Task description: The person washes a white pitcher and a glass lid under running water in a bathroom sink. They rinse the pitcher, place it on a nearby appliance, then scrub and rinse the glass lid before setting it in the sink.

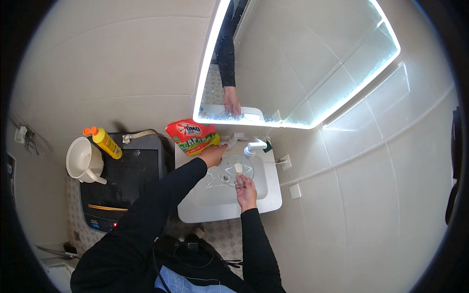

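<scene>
My right hand point(247, 192) holds a round clear glass lid point(228, 163) over the basin of a white sink point(229, 216). A pale knob point(238, 168) stands at the lid's middle, and some of my fingers show through the glass. My left hand point(213, 155) reaches to the left part of the white faucet point(239, 136), its fingertips at a white piece there. Whether they grip it or only touch it is too small to tell. The faucet's spout head point(255, 147) is just above the lid's upper right edge.
A red OMO detergent bag point(192, 135) stands behind my left hand. On the black washing machine point(139, 164) are a cream pot point(82, 159), a yellow bottle point(106, 143) and chopsticks point(108, 208). A lit mirror point(293, 73) hangs above the sink; an outlet point(285, 162) is right.
</scene>
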`<move>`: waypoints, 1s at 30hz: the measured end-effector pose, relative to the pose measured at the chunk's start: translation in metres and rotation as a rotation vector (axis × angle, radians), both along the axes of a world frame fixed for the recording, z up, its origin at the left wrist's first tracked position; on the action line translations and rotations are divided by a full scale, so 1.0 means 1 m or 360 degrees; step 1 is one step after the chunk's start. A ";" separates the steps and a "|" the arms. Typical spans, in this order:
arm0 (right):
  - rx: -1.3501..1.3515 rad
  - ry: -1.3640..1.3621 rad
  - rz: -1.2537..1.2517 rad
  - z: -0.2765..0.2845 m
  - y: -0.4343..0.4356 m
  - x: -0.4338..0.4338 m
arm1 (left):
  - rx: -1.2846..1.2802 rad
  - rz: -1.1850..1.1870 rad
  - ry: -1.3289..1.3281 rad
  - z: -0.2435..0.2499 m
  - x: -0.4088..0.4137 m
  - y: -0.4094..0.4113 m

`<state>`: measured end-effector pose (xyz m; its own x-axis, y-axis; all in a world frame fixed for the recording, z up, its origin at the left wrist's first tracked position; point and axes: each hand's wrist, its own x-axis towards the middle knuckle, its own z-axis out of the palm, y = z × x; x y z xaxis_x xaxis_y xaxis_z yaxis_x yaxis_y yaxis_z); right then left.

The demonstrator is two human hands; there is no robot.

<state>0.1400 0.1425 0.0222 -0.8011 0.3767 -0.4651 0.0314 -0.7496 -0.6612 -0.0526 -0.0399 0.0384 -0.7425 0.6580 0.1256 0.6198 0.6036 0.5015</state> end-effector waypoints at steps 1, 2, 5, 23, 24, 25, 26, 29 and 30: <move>0.0001 -0.0022 -0.0012 -0.001 0.002 0.000 | -0.0013 -0.0010 -0.0054 0.004 0.000 0.002; 0.0002 -0.0045 -0.0027 -0.001 0.003 0.001 | -0.0028 -0.0021 -0.0108 0.007 0.000 0.003; 0.0015 -0.0057 -0.0002 0.002 -0.008 -0.008 | 0.0051 0.0073 -0.0039 -0.014 -0.010 -0.010; 0.0123 -0.0016 -0.0244 0.001 -0.035 -0.033 | 0.1070 0.0220 -0.0608 0.014 0.012 -0.024; 0.0143 -0.0021 -0.0241 0.003 -0.035 -0.034 | 0.1100 0.0211 -0.0588 0.015 0.012 -0.019; 0.0162 -0.0027 -0.0237 0.003 -0.036 -0.035 | 0.1130 0.0203 -0.0569 0.016 0.012 -0.013; 0.0181 -0.0032 -0.0232 0.004 -0.037 -0.036 | 0.1161 0.0196 -0.0548 0.017 0.012 -0.008; 0.0319 -0.0081 -0.0169 0.006 -0.030 -0.029 | 0.1139 0.0051 -0.0697 0.028 0.023 0.011; 0.0329 -0.0102 -0.0146 0.009 -0.031 -0.029 | 0.1097 0.0020 -0.0637 0.031 0.026 0.014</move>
<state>0.1112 0.1118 0.0317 -0.7305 0.5392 -0.4191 0.0161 -0.6000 -0.7998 -0.0265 -0.0263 0.0691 -0.8240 0.5208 0.2234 0.3087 0.0820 0.9476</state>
